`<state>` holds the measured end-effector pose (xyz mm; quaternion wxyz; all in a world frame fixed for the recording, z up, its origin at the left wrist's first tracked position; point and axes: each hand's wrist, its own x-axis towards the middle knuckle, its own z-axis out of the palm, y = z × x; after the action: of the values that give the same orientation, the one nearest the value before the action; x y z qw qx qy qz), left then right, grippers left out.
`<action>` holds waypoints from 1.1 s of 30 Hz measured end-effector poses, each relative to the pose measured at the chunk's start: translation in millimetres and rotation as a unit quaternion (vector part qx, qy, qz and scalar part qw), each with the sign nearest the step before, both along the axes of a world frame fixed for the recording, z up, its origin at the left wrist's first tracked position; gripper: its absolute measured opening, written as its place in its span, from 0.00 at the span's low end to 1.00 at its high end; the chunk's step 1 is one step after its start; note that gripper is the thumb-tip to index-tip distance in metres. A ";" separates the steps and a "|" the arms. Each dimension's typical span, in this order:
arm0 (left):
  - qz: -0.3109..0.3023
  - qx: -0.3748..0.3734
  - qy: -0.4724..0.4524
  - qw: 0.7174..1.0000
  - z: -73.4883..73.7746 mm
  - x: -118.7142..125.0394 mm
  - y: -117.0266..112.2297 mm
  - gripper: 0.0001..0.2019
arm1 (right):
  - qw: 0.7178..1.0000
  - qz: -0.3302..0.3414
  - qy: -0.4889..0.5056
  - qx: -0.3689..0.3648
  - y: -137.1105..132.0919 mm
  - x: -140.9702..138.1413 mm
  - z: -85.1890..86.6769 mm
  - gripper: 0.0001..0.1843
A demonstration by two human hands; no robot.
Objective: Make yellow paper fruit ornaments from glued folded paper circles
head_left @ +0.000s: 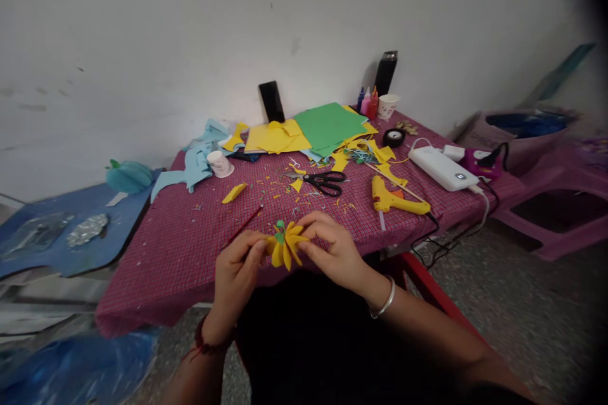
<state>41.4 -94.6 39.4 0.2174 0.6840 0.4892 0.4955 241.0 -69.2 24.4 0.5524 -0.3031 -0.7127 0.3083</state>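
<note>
Two hands [239, 264] [335, 250] pinch a fan of pointed, petal-shaped yellow pieces [287, 255].

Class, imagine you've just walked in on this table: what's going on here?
A person's left hand and right hand pinch opposite sides of a yellow petalled piece with a green top. Black-handled scissors and a yellow glue gun lie unheld on the checked tablecloth, among scattered yellow scraps.
</note>
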 end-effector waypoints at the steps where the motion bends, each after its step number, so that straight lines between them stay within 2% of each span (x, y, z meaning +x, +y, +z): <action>1: 0.036 0.004 -0.008 0.999 -1.5 -1.2 0.2 0.08 | 0.999 -0.026 -0.009 0.016 -0.3 -0.7 -1.0 0.06; 4: 0.119 0.082 -0.016 0.989 -3.9 -2.1 -3.8 0.05 | 0.994 -0.089 -0.028 0.058 -0.7 -2.8 -3.3 0.06; 7: 0.083 0.156 0.050 0.983 -2.6 3.9 -11.4 0.04 | 0.990 -0.110 -0.038 0.080 -1.3 -4.1 -3.6 0.06; 9: 0.057 0.160 0.097 0.981 -1.6 11.0 -14.5 0.05 | 0.989 -0.112 -0.042 0.087 -2.5 -3.8 -3.1 0.06; 12: 0.058 0.144 0.130 0.979 -2.4 20.0 -12.7 0.06 | 0.989 -0.109 -0.046 0.088 -3.8 -1.9 -2.9 0.06; 15: 0.057 0.127 0.118 0.983 -4.8 18.7 -3.8 0.09 | 0.991 -0.095 -0.054 0.076 2.1 -5.0 -4.1 0.06; 18: 0.076 0.097 0.080 0.989 -6.4 3.3 9.3 0.11 | 0.994 -0.062 -0.071 0.047 21.4 -23.0 -4.1 0.07; 22: 0.141 0.046 0.053 0.987 -6.5 -37.5 29.7 0.11 | 0.995 0.009 -0.099 0.010 58.4 -61.8 3.9 0.07; 25: 0.209 0.036 0.057 0.976 -5.6 -85.5 46.1 0.11 | 0.991 0.034 -0.127 0.023 80.5 -77.0 11.1 0.05; 27: 0.260 0.030 0.053 0.964 -5.4 -125.3 57.5 0.10 | 0.989 0.029 -0.140 0.035 90.9 -75.6 10.1 0.05; 30: 0.323 0.011 0.044 0.945 -8.2 -185.9 76.2 0.12 | 0.988 0.026 -0.148 0.032 103.2 -65.2 -2.1 0.06; 33: 0.364 -0.018 0.035 0.931 -18.1 -231.4 98.9 0.14 | 0.989 0.030 -0.147 0.004 113.7 -57.1 -16.6 0.07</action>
<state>-190.0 4.3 21.2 0.0169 0.4717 0.7207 0.5078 183.9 44.4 7.8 0.4333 -0.3216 -0.7960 0.2743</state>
